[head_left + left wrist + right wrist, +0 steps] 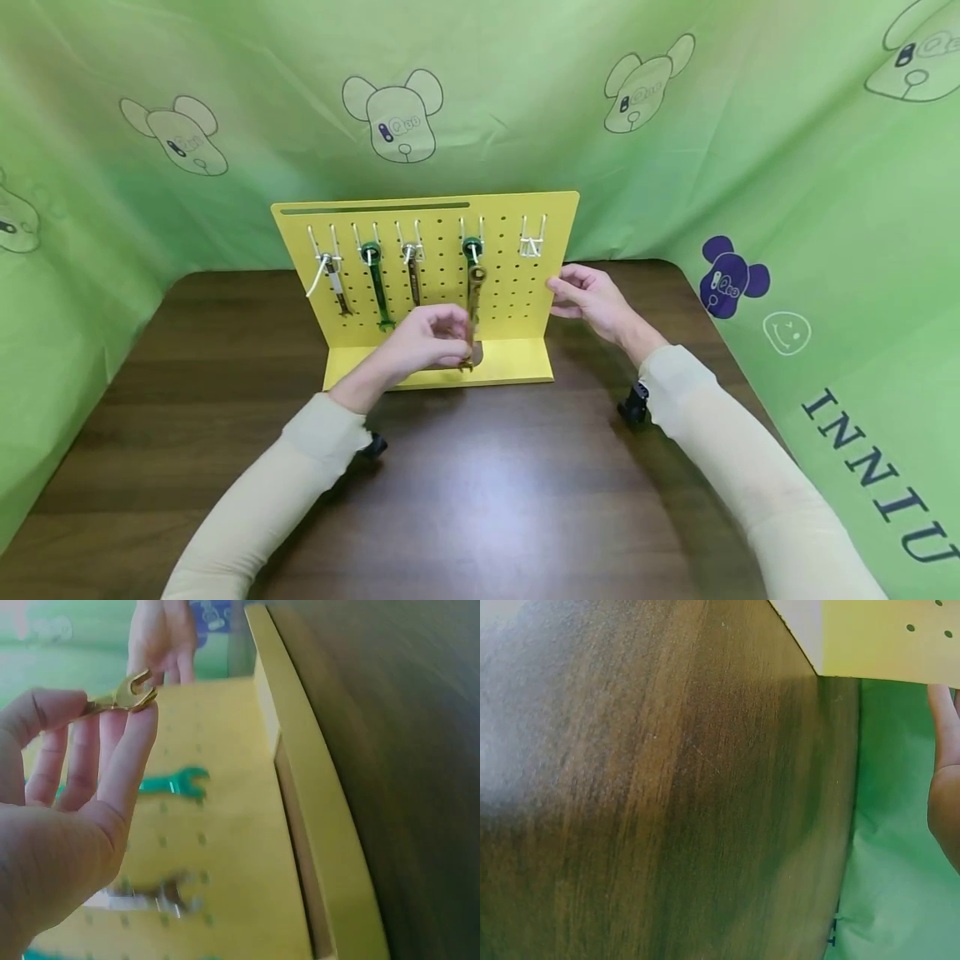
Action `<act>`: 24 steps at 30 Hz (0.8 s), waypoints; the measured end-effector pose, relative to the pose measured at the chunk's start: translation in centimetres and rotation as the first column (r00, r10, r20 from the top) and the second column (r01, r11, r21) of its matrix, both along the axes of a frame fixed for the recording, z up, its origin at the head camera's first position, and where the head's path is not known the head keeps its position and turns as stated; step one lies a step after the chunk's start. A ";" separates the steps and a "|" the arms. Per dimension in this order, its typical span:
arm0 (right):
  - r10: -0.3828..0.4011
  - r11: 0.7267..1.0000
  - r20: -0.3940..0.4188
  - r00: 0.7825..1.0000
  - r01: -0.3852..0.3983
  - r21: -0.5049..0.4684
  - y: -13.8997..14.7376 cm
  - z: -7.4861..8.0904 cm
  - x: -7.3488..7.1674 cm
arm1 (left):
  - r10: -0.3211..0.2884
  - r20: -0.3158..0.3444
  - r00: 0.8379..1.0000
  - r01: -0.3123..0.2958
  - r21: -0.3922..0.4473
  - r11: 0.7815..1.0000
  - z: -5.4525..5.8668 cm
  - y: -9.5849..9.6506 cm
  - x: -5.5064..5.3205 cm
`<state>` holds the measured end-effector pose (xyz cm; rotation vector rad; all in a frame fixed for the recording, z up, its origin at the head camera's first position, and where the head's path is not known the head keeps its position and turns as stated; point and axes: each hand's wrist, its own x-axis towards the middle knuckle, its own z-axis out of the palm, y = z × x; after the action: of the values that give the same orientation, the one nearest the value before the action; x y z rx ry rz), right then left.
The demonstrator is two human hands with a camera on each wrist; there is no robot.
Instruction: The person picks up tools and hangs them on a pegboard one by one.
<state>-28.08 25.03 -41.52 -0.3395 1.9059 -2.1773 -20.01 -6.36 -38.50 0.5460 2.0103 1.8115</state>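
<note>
My left hand (427, 342) pinches a gold-coloured wrench (476, 292) near its lower, open-jaw end, between thumb and fingers. The wrench stands nearly upright, ring end on top, in front of a yellow pegboard (510, 296). In the left wrist view, its open jaw (139, 694) pokes out past the fingertips. Behind the gold wrench, a green wrench (472, 248) hangs on a white hook, partly covered. My right hand (596, 304) holds the board's right edge, thumb at the front and the other fingers partly hidden behind.
Further left on the board hang another green wrench (377, 287) and two metal ones, a tagged wrench (337, 283) and a darker wrench (413, 275). A white double hook (532, 242) sits at the upper right. Dark wooden table (480, 500) below; green printed cloth (495, 108) surrounds it.
</note>
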 end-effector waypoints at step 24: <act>0.007 1.000 0.007 1.000 -0.007 -0.012 -0.4 -0.1 0.0 | 0.077 0.002 0.997 -0.077 0.101 0.992 0.8 6.3 -0.5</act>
<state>-28.08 24.68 -41.58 -0.3394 1.8851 -2.1834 -20.50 -0.03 -37.69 0.5061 1.9748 1.9679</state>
